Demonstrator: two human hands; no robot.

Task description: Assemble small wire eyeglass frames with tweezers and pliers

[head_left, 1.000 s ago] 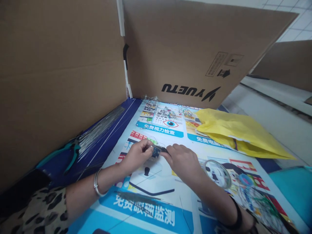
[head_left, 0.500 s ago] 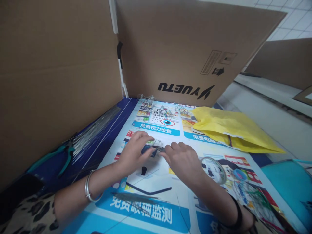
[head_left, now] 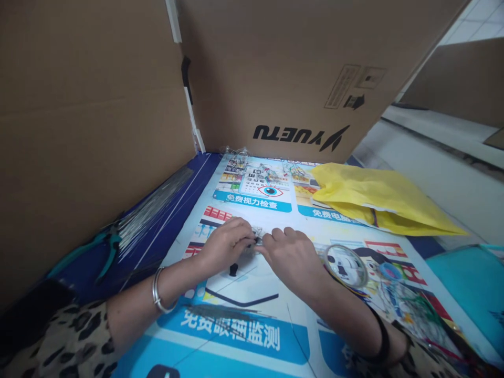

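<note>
My left hand (head_left: pixel 228 244) is closed, its thumb and fingertips pinched together over the middle of the printed sheet. Fingertip to fingertip with it, my right hand (head_left: pixel 289 260) is closed too, thumb pointing left. Between them is a small, thin wire piece (head_left: pixel 258 240), dark and mostly covered by the fingers; its exact shape is too small to make out. Below the hands lies a loose bunch of thin dark wires (head_left: pixel 224 312). A clear round ring, like a tape roll (head_left: pixel 366 273), rests beside my right forearm.
Teal-handled pliers (head_left: pixel 112 247) and a bundle of straight wires (head_left: pixel 153 210) lie at left. Cardboard walls (head_left: pixel 275 68) stand behind and left. A yellow bag (head_left: pixel 378 194) is at right, near a teal pouch (head_left: pixel 464 294). Tangled wire pieces (head_left: pixel 413 307) lie at lower right.
My left hand's spread fingers have closed into a pinch against the right hand's fingertips. The right hand stays nearly in place. The camera view has shifted slightly.
</note>
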